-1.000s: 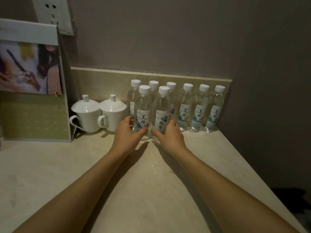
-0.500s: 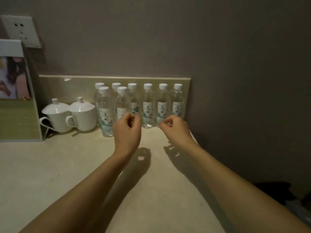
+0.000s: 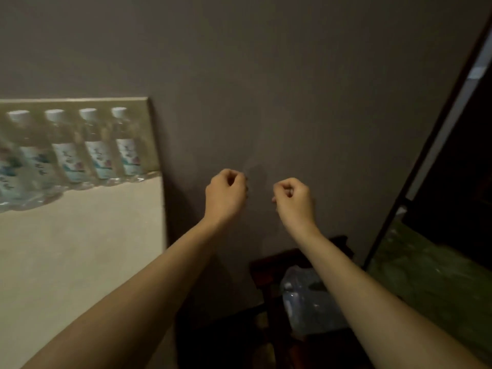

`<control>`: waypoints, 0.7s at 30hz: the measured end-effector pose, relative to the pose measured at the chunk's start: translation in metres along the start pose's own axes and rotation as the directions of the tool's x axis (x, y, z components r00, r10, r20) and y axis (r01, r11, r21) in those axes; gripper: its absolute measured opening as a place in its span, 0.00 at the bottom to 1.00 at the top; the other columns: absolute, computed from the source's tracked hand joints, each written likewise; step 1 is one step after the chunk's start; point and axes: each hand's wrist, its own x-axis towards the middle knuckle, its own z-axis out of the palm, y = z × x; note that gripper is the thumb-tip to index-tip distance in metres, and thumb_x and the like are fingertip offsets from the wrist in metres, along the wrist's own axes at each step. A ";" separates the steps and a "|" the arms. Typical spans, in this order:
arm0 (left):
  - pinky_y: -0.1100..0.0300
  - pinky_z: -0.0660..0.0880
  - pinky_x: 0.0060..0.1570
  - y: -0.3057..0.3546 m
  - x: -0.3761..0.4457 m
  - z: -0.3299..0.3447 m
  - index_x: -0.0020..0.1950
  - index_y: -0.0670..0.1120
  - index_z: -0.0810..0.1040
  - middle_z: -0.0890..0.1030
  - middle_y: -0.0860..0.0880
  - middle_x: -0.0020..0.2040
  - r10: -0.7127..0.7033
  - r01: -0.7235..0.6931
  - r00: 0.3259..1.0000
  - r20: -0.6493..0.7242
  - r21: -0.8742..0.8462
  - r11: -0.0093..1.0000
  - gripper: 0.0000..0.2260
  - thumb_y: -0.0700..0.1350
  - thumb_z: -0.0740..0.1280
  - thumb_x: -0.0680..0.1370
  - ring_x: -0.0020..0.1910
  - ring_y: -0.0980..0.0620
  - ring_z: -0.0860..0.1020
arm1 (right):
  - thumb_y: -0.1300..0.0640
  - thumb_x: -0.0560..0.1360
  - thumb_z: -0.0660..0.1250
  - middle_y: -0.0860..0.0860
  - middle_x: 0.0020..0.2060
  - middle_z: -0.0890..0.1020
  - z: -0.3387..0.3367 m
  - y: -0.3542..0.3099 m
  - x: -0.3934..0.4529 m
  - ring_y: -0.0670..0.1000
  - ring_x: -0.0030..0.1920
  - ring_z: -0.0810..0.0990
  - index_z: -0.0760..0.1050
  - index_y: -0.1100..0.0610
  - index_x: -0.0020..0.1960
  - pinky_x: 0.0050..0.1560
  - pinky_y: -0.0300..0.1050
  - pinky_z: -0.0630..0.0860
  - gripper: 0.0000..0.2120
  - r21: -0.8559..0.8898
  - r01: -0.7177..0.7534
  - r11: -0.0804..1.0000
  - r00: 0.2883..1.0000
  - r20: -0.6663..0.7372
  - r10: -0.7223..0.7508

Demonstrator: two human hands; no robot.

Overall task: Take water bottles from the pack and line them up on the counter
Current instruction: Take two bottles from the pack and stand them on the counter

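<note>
past the counter point(image 3: 80, 249) edge, against the wall point(image 3: 292, 89): left hand point(image 3: 225, 194) and right hand point(image 3: 294, 199), both loosely curled, fingers drawn together on nothing. no bottle in either. seems the gap between placing and fetching.

at the counter's back, by the splashback point(image 3: 74, 102): bottles point(image 3: 98, 153) upright in a row, touching, caps white; nearer ones at the left edge blurred, count unclear.

low on the right, under the right forearm: pack point(image 3: 306, 299), crinkled clear plastic on a dark stand point(image 3: 266, 265); whether bottles remain inside, impossible to tell.

next, by judgement: a reach down to the pack, fingers opened wide enough to wrap a bottle, then a lift clear of the wrap. loose plastic likely to snag or drag along.

beside the pack: dark frame point(image 3: 426, 155) slanting up the right, something green point(image 3: 426, 275) below it. counter corner close to the left forearm, a likely bump on the way back.
</note>
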 end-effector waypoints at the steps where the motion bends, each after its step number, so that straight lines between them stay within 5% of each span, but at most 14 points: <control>1: 0.56 0.75 0.35 -0.004 0.002 0.020 0.44 0.50 0.78 0.79 0.50 0.36 -0.026 0.026 0.999 0.037 0.001 1.000 0.07 0.46 0.62 0.79 0.34 0.52 0.77 | 0.55 0.77 0.63 0.52 0.35 0.82 -0.013 0.012 0.006 0.55 0.38 0.81 0.76 0.54 0.39 0.44 0.56 0.80 0.09 0.004 -0.017 1.000 0.999 -0.034 0.017; 9: 0.46 0.81 0.47 -0.069 0.026 0.170 0.40 0.49 0.76 0.82 0.45 0.41 -0.270 0.233 0.929 0.254 0.169 0.958 0.08 0.48 0.62 0.78 0.40 0.44 0.81 | 0.57 0.79 0.62 0.56 0.33 0.80 -0.080 0.124 0.051 0.59 0.35 0.79 0.72 0.53 0.37 0.40 0.56 0.78 0.11 -0.035 -0.186 0.982 0.976 -0.118 0.181; 15: 0.45 0.81 0.49 -0.143 0.051 0.261 0.39 0.46 0.76 0.83 0.41 0.44 -0.437 0.349 0.829 0.349 0.288 0.892 0.10 0.47 0.62 0.79 0.42 0.42 0.82 | 0.58 0.79 0.61 0.51 0.32 0.80 -0.115 0.216 0.110 0.47 0.29 0.76 0.74 0.54 0.42 0.27 0.38 0.72 0.08 -0.082 -0.386 0.919 0.917 -0.139 0.373; 21: 0.44 0.81 0.54 -0.217 0.068 0.300 0.46 0.40 0.80 0.83 0.35 0.49 -0.610 0.518 0.715 0.342 0.327 0.791 0.10 0.44 0.62 0.79 0.49 0.37 0.82 | 0.61 0.79 0.60 0.55 0.34 0.79 -0.126 0.293 0.148 0.51 0.33 0.78 0.75 0.58 0.43 0.38 0.48 0.77 0.08 -0.142 -0.567 0.811 0.823 -0.050 0.566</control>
